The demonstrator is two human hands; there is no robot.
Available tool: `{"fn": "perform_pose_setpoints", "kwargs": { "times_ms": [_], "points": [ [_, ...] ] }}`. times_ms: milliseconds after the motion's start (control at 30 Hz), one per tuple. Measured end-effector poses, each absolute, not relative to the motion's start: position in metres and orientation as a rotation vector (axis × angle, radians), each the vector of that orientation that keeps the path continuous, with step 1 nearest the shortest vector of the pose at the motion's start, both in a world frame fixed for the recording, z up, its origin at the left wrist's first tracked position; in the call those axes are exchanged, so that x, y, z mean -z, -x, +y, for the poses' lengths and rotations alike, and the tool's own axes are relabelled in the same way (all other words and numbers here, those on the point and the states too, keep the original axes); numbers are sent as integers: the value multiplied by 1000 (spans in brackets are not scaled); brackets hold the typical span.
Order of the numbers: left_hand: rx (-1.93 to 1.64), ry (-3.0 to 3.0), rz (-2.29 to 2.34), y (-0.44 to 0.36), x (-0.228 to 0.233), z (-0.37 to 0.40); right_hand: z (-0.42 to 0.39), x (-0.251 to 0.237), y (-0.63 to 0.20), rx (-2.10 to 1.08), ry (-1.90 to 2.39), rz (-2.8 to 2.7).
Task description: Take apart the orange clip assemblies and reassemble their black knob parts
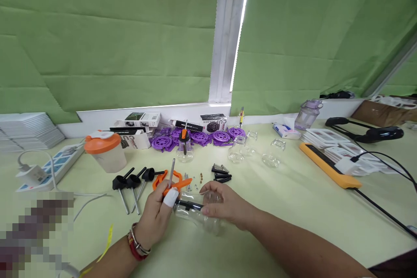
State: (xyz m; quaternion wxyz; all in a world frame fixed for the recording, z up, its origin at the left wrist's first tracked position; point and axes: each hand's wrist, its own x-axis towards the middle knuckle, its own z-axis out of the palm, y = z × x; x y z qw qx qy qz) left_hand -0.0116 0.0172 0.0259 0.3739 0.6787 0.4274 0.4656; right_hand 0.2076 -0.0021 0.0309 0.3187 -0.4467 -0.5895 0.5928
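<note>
My left hand (159, 210), with white tape on one finger, is closed around an orange plastic part (181, 186) and a metal rod (172, 169) near the jar's mouth. My right hand (224, 203) grips a clear jar (195, 221) tipped on its side. A black tube (190, 205) runs into the jar, and my left fingers hide its outer end. Beyond my hands are an orange ring-shaped piece (159, 179), small metal pins (188, 187), black tubular parts (223, 177) and springs (220, 167). Black funnel-like pieces with metal rods (133, 181) lie to the left.
Several clear jars (236, 154) stand at the back, beside purple plastic parts (163, 142) and a jar with an orange-and-black top (184, 150). An orange-lidded cup (107, 156) and power strip (61, 160) are left. An orange-yellow power strip (329, 166) and stacked cards (342, 152) are right.
</note>
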Motion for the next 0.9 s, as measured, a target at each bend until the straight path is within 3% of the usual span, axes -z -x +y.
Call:
{"fn": "perform_pose_setpoints", "kwargs": {
  "times_ms": [167, 233, 300, 400, 467, 633, 700, 833, 900],
  "points": [
    [-1178, -1567, 1147, 5, -27, 19, -5, -35, -209, -534, 1013, -2114],
    [-1196, -1460, 1183, 2, -26, 18, -4, -37, -209, -379, 917, -2162],
    [-1246, -1423, 1217, 1, -25, 17, -3, -38, -210, -606, 973, -2057],
    [-1287, -1469, 1247, 4, -25, 18, -2, -38, -210, -1324, 1098, -1815],
    [-1278, -1496, 1270, 7, -25, 20, -4, -40, -212, -1547, 1101, -1773],
    [-1286, -1491, 1313, 10, -25, 22, -4, -46, -219, -899, 930, -1988],
    [-1290, -1519, 1309, 9, -24, 22, 0, -43, -219, -1024, 912, -1888],
    [-1266, -1592, 1295, 8, -23, 21, 6, -37, -215, -1638, 1001, -1641],
    [-1249, -1576, 1299, 7, -25, 21, 4, -39, -215, -1454, 1048, -1785]
  ]
}}
